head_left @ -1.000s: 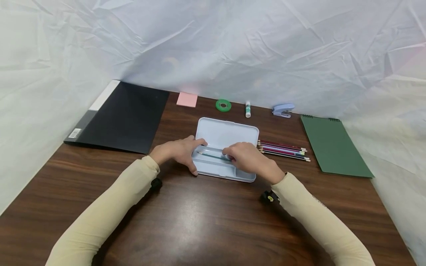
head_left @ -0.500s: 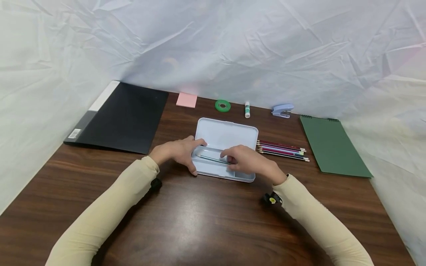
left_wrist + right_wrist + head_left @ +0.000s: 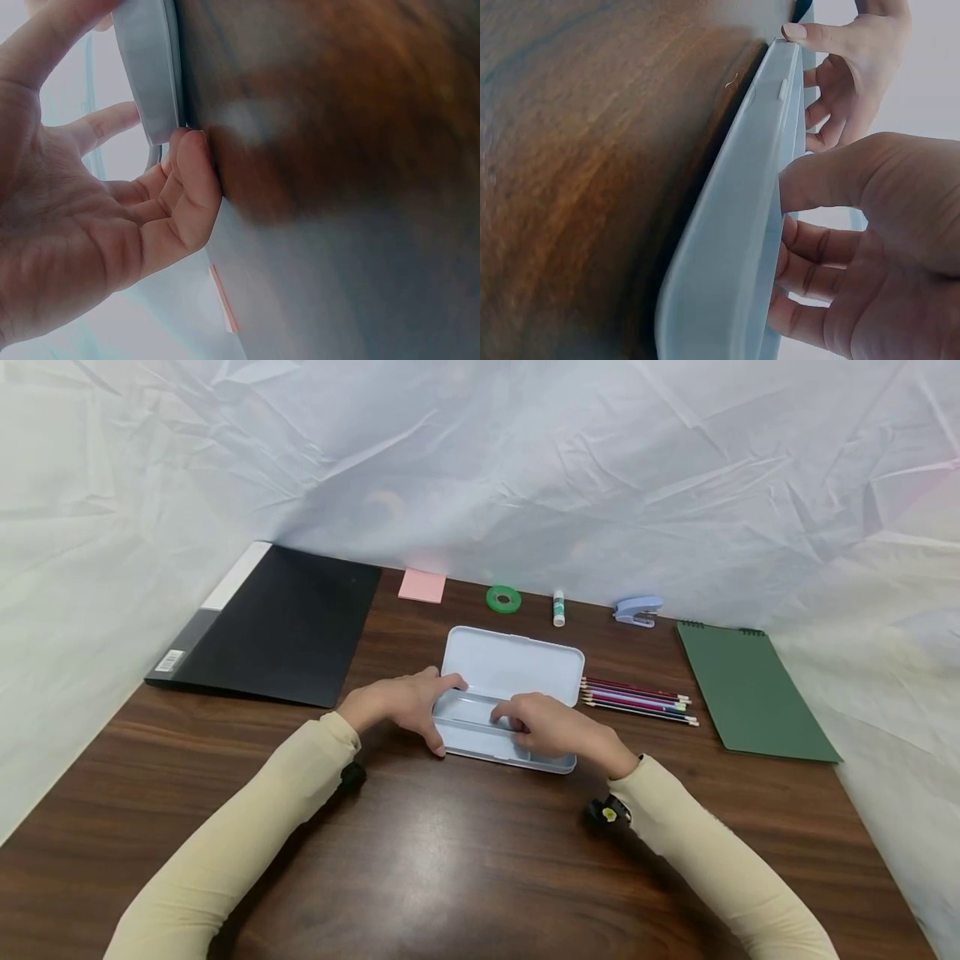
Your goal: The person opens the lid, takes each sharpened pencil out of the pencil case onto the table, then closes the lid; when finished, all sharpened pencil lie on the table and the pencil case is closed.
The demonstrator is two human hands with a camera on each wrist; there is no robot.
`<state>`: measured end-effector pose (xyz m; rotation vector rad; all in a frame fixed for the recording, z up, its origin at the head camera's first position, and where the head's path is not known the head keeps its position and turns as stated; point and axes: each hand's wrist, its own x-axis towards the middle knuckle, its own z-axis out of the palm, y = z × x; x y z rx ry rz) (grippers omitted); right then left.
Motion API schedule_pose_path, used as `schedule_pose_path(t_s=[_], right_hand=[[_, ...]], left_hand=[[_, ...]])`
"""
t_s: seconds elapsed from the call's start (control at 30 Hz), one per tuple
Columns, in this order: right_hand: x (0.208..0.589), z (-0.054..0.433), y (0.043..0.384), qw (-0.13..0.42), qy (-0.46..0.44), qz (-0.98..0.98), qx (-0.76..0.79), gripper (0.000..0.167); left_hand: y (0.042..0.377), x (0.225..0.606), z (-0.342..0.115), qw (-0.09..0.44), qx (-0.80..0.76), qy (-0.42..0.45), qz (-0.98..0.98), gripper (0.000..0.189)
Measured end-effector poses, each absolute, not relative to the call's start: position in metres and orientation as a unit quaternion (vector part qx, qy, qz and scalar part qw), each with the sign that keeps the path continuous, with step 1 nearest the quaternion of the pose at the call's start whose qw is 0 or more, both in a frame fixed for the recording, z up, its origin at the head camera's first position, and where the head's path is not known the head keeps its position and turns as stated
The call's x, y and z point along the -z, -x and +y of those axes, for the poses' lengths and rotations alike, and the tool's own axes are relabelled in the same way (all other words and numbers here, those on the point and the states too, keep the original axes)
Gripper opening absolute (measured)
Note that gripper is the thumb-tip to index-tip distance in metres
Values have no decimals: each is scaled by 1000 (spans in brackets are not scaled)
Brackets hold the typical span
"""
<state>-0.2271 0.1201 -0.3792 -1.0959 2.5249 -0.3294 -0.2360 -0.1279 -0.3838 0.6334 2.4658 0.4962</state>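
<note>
A pale blue pencil case (image 3: 513, 664) lies with its lid raised at the table's middle. My left hand (image 3: 405, 700) spans its left end, thumb at the near corner and index finger by the hinge. In the left wrist view, that hand's (image 3: 82, 195) fingers bend around the case's (image 3: 146, 67) end. My right hand (image 3: 551, 725) reaches into the tray with bent fingers, thumb apart from the index finger. In the right wrist view, the case's near wall (image 3: 727, 240) hides part of my right hand's (image 3: 900, 232) fingertips. No pencil shows in the tray now.
Several pencils (image 3: 637, 700) lie right of the case. Beyond are a green notebook (image 3: 757, 689), a stapler (image 3: 637, 610), a glue stick (image 3: 558, 608), green tape (image 3: 503, 599) and pink sticky notes (image 3: 422, 585). A black folder (image 3: 285, 627) lies at left.
The teal pencil, seen in the tray earlier, shifted and is now out of sight. My right hand's index finger and thumb have moved slightly nearer and left; the left hand stays put.
</note>
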Motion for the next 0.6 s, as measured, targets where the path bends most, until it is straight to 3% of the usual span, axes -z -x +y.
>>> schedule_pose_path(t_s=[0.6], right_hand=[[370, 129, 233, 189, 418, 875, 154, 31]], left_hand=[[235, 382, -128, 268, -183, -239, 915, 98]])
